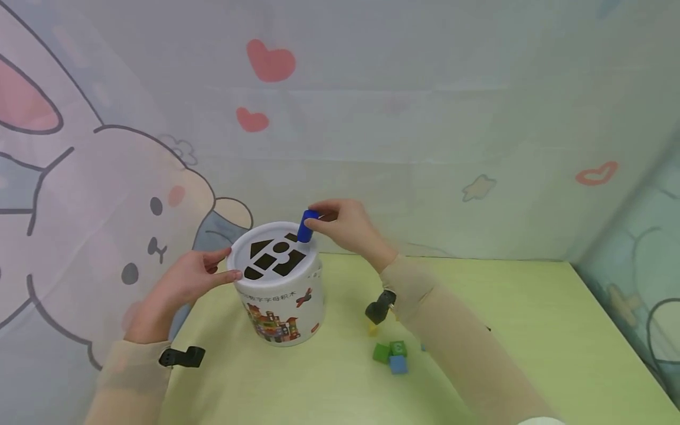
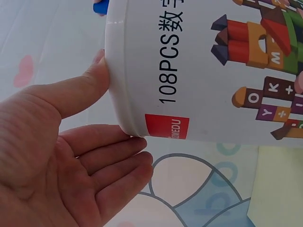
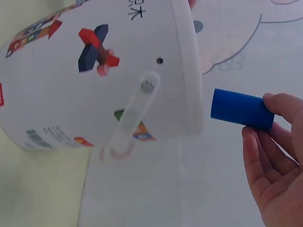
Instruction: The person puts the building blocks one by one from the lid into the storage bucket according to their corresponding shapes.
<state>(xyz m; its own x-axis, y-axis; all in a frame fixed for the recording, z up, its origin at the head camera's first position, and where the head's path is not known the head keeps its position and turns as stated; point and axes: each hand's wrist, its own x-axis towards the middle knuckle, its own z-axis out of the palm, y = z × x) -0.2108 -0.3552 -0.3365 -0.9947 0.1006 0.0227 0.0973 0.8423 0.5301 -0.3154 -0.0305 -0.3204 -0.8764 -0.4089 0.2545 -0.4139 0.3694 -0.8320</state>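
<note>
A white bucket [image 1: 310, 313] with printed block pictures stands on the table, its lid [image 1: 241, 251] cut with dark shaped holes. At the lid's left rim, my left hand [image 1: 193, 277] holds the bucket by thumb and fingertips; its other fingers extend loosely in the left wrist view. My right hand [image 1: 347, 224] pinches a blue cylinder block [image 3: 236, 109] between thumb and fingers. Tilted slightly, the cylinder overlaps the lid's far right edge in the head view. From the right wrist, a gap shows between its free end and the lid.
Green blocks [image 1: 381, 353] and a light blue block [image 1: 398, 365] lie on the table [image 1: 329, 389] right of the bucket. A yellow block [image 1: 373, 329] sits beyond them, near the right sleeve. Behind stands a backdrop [image 1: 398, 118] with a rabbit and hearts.
</note>
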